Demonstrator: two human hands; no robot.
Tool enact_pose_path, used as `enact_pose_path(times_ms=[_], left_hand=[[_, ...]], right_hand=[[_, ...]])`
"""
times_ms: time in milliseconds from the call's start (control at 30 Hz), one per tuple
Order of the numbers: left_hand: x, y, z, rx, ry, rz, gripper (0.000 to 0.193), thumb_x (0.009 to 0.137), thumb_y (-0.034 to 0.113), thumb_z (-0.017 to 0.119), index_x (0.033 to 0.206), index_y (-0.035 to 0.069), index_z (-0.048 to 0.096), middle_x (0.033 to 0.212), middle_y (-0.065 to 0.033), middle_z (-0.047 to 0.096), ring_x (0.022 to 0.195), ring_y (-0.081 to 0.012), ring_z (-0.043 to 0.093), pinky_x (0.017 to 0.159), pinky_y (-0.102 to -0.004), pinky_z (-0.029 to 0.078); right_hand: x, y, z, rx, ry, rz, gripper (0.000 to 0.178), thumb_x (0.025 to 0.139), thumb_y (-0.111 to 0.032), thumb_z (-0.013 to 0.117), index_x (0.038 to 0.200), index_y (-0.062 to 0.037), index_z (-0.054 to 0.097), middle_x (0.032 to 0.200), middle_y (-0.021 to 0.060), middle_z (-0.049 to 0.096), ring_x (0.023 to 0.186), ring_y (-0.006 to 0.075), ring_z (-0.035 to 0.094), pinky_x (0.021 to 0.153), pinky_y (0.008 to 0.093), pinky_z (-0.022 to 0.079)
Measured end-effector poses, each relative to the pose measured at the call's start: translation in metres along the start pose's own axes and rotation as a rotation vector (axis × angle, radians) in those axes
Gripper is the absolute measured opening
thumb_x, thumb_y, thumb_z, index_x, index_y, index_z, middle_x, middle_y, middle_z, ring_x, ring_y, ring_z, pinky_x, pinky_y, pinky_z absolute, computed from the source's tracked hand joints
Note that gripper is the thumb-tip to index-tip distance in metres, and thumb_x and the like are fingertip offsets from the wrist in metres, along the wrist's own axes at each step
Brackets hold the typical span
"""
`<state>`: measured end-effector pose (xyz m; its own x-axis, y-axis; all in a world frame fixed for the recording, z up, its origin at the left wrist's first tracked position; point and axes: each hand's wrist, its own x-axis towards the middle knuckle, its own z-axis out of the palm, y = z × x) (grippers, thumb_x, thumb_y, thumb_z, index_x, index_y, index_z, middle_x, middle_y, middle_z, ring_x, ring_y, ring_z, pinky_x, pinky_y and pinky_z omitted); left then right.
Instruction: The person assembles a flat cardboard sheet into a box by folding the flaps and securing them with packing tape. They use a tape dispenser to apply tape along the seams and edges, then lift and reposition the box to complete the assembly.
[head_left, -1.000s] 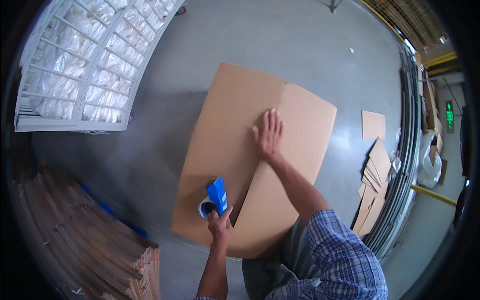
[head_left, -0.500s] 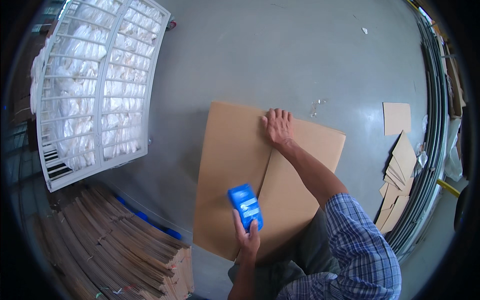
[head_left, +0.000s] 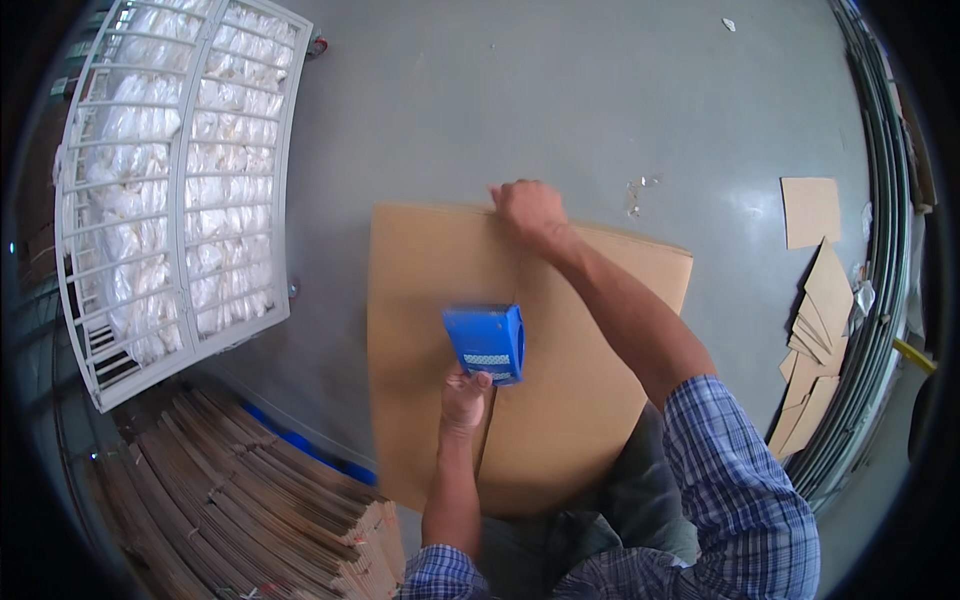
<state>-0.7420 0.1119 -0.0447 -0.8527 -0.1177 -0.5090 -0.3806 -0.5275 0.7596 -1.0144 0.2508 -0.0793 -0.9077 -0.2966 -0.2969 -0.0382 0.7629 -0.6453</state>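
A big brown cardboard box (head_left: 580, 400) stands in front of my legs, with the seam between its top flaps running away from me. My left hand (head_left: 463, 400) grips a blue tape dispenser (head_left: 482, 338) from its near end, above the seam and left of it. One side of the dispenser shows a dark, rounded opening. At the box's far edge, my right hand (head_left: 530, 212) is closed with its fingers curled under. Whatever those fingers hold, if anything, is hidden.
Left of the box is a white barred cage cart (head_left: 185, 200) packed with clear plastic bags. Flattened cardboard (head_left: 230, 490) is stacked at lower left. Loose cardboard pieces (head_left: 810, 340) lie on the right, beside long dark bars (head_left: 875, 200).
My left hand has moved the tape dispenser away from me and tilted it. The right hand, earlier flat with fingers spread on the box, has curled closed and shifted slightly left at the far edge.
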Motion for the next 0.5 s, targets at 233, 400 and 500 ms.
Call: enact_pose_path(times_ms=[233, 400, 500], left_hand=[[0.003, 0.033, 0.009, 0.139, -0.075, -0.084, 0.035, 0.087, 0.025, 0.078, 0.114, 0.005, 0.067, 0.105, -0.0010, 0.069, 0.097, -0.0105, 0.060, 0.091, -0.0284, 0.046], [0.011, 0.050, 0.024, 0.206, -0.129, -0.128, 0.035, 0.088, 0.025, 0.077, 0.114, 0.004, 0.067, 0.105, -0.0013, 0.068, 0.096, -0.0105, 0.060, 0.091, -0.0293, 0.048], [0.011, 0.058, 0.032, 0.227, -0.138, -0.161, 0.036, 0.088, 0.027, 0.077, 0.114, 0.003, 0.067, 0.103, -0.0014, 0.068, 0.093, -0.0105, 0.060, 0.088, -0.0296, 0.049]], right_hand=[[-0.093, 0.015, -0.029, 0.811, 0.064, 0.264, 0.057, 0.102, -0.055, 0.045, 0.096, -0.0014, 0.065, 0.103, 0.0112, 0.068, 0.096, 0.0256, 0.063, 0.083, 0.0369, 0.051], [-0.121, 0.026, -0.026, 1.233, -0.558, 0.478, 0.070, 0.095, -0.065, 0.051, 0.118, -0.0009, 0.067, 0.115, 0.0113, 0.068, 0.108, 0.0205, 0.062, 0.095, 0.0347, 0.049], [-0.110, 0.019, -0.031, 1.205, -0.673, 0.421, 0.076, 0.092, -0.066, 0.055, 0.121, 0.0038, 0.065, 0.118, 0.0149, 0.067, 0.111, 0.0237, 0.062, 0.103, 0.0379, 0.045]])
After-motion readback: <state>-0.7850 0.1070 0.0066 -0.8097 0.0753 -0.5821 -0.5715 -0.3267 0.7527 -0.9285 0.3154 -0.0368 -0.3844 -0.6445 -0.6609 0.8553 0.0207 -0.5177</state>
